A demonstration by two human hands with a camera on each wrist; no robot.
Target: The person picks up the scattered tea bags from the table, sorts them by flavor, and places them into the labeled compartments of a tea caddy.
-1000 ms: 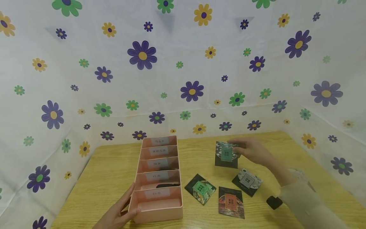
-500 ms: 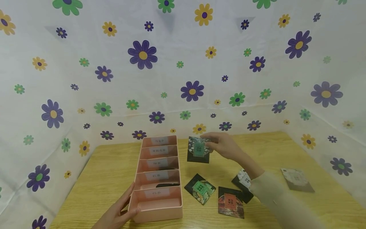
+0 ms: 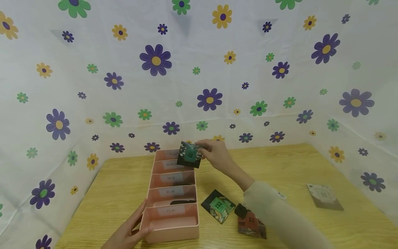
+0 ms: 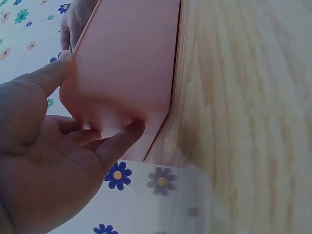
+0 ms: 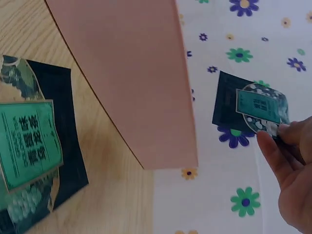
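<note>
A long pink divided box stands on the wooden table, its several compartments bearing paper labels. My left hand grips its near left corner, thumb at the front rim; in the left wrist view, fingers bend against the pink wall. A dark tea bag packet with a teal label hangs over the far compartments, pinched at its upper right by my right hand. In the right wrist view this packet is held above the rim, apart from the box. A dark item lies in the second-nearest compartment.
Right of the box lie a green-labelled packet and a red-labelled packet, the latter partly covered by the right sleeve. A pale packet lies farther right. A flowered cloth stands behind the table.
My right hand has carried the teal-labelled packet leftward from the table's right side to above the box's far compartments, where it is now tilted. My left hand has stayed on the box.
</note>
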